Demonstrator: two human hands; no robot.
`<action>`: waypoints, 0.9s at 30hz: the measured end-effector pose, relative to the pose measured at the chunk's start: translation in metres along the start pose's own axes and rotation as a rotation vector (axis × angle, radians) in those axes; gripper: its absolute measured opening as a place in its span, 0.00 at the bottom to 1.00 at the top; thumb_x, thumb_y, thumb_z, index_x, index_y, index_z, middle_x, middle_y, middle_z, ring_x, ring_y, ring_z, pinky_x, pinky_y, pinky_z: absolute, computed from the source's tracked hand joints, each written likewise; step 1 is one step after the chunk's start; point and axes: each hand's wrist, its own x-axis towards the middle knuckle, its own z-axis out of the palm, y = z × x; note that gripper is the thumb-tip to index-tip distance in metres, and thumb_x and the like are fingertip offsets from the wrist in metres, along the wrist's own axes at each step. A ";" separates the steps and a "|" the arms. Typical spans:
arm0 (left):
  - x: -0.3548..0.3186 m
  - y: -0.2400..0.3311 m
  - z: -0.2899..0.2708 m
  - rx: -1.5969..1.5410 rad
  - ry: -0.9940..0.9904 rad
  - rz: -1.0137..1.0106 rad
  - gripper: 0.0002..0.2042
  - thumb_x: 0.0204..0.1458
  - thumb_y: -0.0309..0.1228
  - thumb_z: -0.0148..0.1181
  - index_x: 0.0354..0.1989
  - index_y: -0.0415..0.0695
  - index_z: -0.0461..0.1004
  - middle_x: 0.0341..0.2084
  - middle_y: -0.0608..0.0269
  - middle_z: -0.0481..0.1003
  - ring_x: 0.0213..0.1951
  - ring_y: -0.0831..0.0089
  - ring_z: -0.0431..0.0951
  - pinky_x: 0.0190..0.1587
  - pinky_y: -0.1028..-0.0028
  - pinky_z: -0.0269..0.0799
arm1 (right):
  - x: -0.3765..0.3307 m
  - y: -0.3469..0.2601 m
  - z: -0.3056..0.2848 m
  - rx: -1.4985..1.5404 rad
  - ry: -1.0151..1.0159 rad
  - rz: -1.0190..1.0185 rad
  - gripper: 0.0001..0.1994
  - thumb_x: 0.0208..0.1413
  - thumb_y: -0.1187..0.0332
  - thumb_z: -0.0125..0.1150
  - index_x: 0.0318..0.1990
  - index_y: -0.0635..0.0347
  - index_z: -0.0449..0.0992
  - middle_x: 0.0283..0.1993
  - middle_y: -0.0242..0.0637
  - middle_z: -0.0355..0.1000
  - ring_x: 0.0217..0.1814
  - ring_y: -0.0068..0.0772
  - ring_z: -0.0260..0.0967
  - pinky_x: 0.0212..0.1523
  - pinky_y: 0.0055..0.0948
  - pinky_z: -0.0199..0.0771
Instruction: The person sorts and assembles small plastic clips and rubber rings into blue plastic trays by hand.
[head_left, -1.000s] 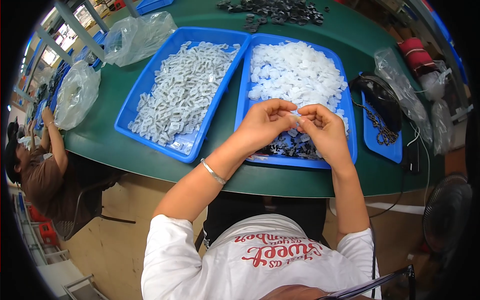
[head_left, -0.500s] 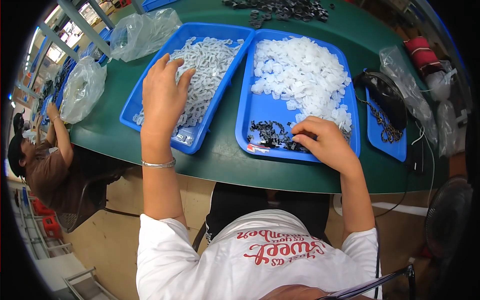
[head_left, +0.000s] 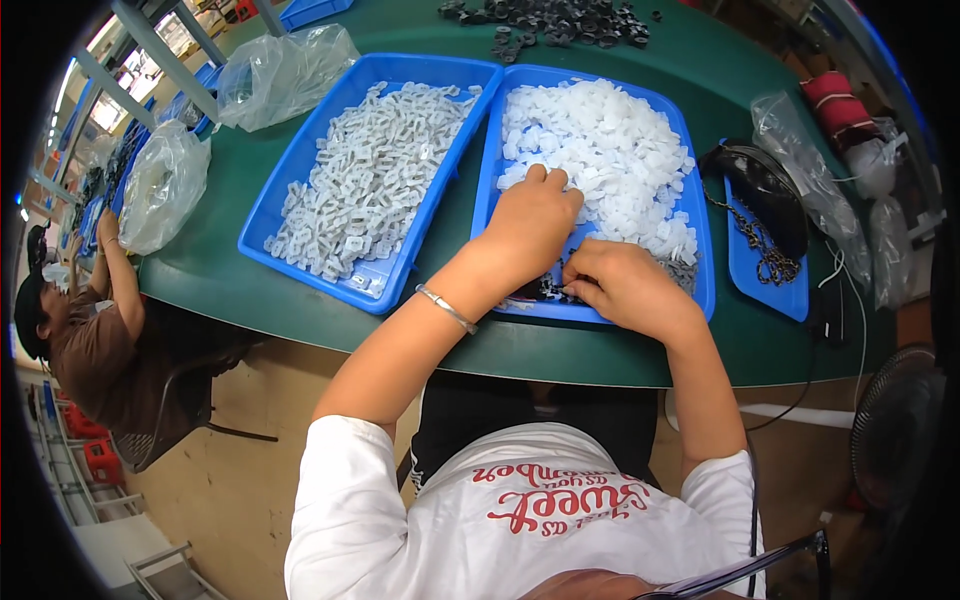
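Note:
My left hand (head_left: pixel 533 222) reaches over the right blue tray (head_left: pixel 705 283), its fingers curled down at the edge of a heap of small white translucent plastic pieces (head_left: pixel 605 140). What those fingers hold, if anything, is hidden. Close beside it, my right hand (head_left: pixel 632 287) is pinched low over small black parts (head_left: pixel 548 290) at the tray's near side. I cannot make out what lies in that pinch. The left blue tray (head_left: pixel 262 190), full of small grey translucent plastic clips (head_left: pixel 385 165), stands tilted alongside with no hand in it.
Black parts (head_left: pixel 560 22) lie loose at the table's far side. Clear plastic bags (head_left: pixel 285 75) sit at the left. To the right are a smaller blue tray (head_left: pixel 765 290), a black bag with a chain (head_left: pixel 770 190) and a red bundle (head_left: pixel 838 105). A co-worker (head_left: pixel 95 340) sits at far left.
My left hand has moved right, from above the left tray to the white pieces in the right tray. My right hand has shifted slightly left, staying by the black parts.

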 end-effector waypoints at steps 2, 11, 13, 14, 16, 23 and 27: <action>0.005 0.000 0.004 0.048 0.007 0.010 0.12 0.45 0.24 0.64 0.40 0.42 0.77 0.40 0.60 0.73 0.46 0.55 0.71 0.44 0.62 0.75 | -0.002 -0.003 -0.002 -0.025 -0.025 0.011 0.05 0.52 0.70 0.61 0.30 0.62 0.76 0.32 0.42 0.73 0.38 0.47 0.72 0.40 0.42 0.73; 0.005 -0.014 0.014 -0.088 0.109 -0.023 0.05 0.47 0.25 0.63 0.33 0.42 0.78 0.30 0.56 0.75 0.37 0.56 0.76 0.39 0.62 0.74 | 0.000 0.003 0.000 -0.070 -0.071 -0.010 0.04 0.55 0.72 0.57 0.32 0.63 0.74 0.32 0.45 0.72 0.38 0.49 0.72 0.40 0.44 0.71; 0.003 -0.016 0.008 -0.228 0.163 -0.072 0.05 0.47 0.25 0.64 0.33 0.41 0.77 0.29 0.54 0.76 0.35 0.53 0.77 0.38 0.60 0.73 | -0.003 0.006 0.001 -0.033 -0.054 0.014 0.04 0.56 0.72 0.58 0.33 0.63 0.73 0.33 0.45 0.72 0.37 0.50 0.71 0.39 0.42 0.71; 0.003 -0.017 0.005 -0.229 0.163 -0.073 0.05 0.47 0.25 0.64 0.33 0.41 0.77 0.29 0.54 0.76 0.35 0.53 0.77 0.38 0.60 0.73 | -0.004 0.007 0.001 0.004 -0.036 0.036 0.04 0.56 0.73 0.59 0.35 0.64 0.72 0.33 0.46 0.71 0.36 0.51 0.70 0.38 0.40 0.71; 0.003 -0.018 -0.001 -0.276 0.214 -0.117 0.05 0.48 0.25 0.65 0.33 0.40 0.77 0.30 0.53 0.77 0.34 0.52 0.77 0.38 0.61 0.73 | -0.004 0.007 0.000 0.073 -0.012 0.073 0.04 0.57 0.74 0.58 0.36 0.64 0.71 0.33 0.45 0.71 0.35 0.47 0.71 0.39 0.37 0.71; -0.001 -0.012 -0.012 -0.640 0.211 -0.329 0.05 0.51 0.23 0.63 0.36 0.37 0.76 0.30 0.58 0.78 0.33 0.68 0.79 0.37 0.72 0.74 | -0.002 0.011 -0.006 0.710 0.159 0.282 0.05 0.59 0.78 0.55 0.42 0.65 0.74 0.35 0.33 0.73 0.36 0.22 0.68 0.41 0.25 0.71; -0.006 -0.012 -0.008 -1.001 0.007 -0.413 0.10 0.54 0.24 0.62 0.43 0.35 0.77 0.33 0.65 0.77 0.36 0.79 0.76 0.39 0.77 0.75 | 0.001 0.011 -0.013 0.843 0.208 0.300 0.05 0.59 0.77 0.58 0.42 0.65 0.74 0.37 0.28 0.73 0.39 0.18 0.68 0.43 0.22 0.71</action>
